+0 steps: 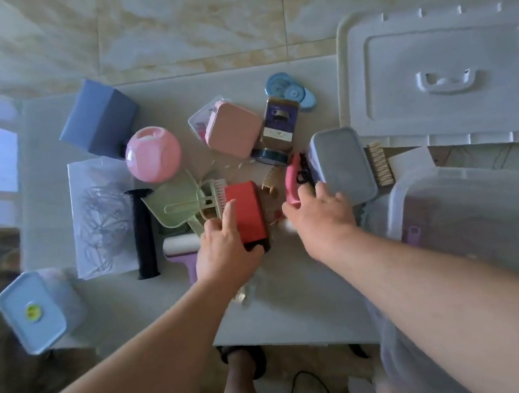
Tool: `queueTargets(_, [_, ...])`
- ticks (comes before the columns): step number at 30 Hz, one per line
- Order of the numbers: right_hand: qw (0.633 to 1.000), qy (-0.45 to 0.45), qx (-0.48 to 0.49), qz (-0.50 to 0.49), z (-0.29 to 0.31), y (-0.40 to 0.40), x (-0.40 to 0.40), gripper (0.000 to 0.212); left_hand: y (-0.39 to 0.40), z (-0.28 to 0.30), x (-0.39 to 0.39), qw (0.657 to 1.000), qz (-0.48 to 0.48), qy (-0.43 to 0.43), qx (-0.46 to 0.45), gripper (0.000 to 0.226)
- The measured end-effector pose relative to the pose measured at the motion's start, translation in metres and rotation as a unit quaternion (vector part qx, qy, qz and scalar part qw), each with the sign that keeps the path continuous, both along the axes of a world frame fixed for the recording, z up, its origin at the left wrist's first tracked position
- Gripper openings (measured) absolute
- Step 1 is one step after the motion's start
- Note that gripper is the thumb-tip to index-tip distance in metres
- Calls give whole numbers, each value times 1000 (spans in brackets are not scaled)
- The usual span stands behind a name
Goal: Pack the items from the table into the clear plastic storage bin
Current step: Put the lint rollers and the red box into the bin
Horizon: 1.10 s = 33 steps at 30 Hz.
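Observation:
My left hand (225,248) grips a red box (249,213) with a black end near the middle of the white table (288,306), index finger lying along its top. My right hand (317,211) curls around the lower end of a pink tool (292,174). Just right of that hand lies a grey lidded container (342,163). The clear plastic storage bin (475,204) stands at the right, beside the table, with a purple item (414,235) showing through its wall. Its white lid (445,74) lies behind it.
Spread over the table are a blue box (98,119), a pink ball-shaped holder (152,153), a pink square case (233,129), a green dustpan set (182,204), a black roll (143,234), a lint roller (180,248) and a light blue lidded tub (32,311) at the left edge.

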State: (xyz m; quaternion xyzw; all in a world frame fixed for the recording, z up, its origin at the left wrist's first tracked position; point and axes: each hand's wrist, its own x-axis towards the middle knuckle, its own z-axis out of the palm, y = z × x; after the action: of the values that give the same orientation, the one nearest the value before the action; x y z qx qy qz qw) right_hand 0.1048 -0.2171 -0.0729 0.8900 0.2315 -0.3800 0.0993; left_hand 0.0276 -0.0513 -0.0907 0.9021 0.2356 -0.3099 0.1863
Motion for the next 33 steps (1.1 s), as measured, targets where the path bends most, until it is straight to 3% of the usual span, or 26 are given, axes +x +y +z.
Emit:
queueTargets(9, [997, -55, 0, 49, -30, 13, -3, 84, -23, -34, 9, 998, 53, 11, -7, 116])
queueTargets(13, [999, -26, 1, 44, -14, 8, 6, 56, -15, -24, 20, 998, 61, 23, -27, 123])
queueTargets(17, [992, 33, 117, -34, 17, -19, 12, 39, -4, 9, 13, 995, 82, 3, -64, 126])
queueTargets(20, [946, 93, 263, -163, 57, -40, 12, 28, -2, 42, -2, 985, 125, -31, -113, 126])
queueTargets(22, [894, 82, 360, -255, 86, -60, 9, 38, -7, 67, -8, 981, 142, -58, -122, 124])
queueTargets(25, [780, 9, 494, -383, 125, -114, -3, 54, -30, 104, -12, 971, 156, -92, -156, 124])
queueTargets(28, [679, -66, 532, -502, 141, -187, -33, 58, -67, 137, -8, 957, 128, -113, -235, 122])
queueTargets(30, [666, -78, 488, -559, 135, -232, -60, 65, -96, 156, 0, 935, 113, -124, -312, 125])
queueTargets(33, [739, -67, 348, -572, 90, -280, -101, 70, -140, 172, 12, 916, 84, -131, -370, 135])
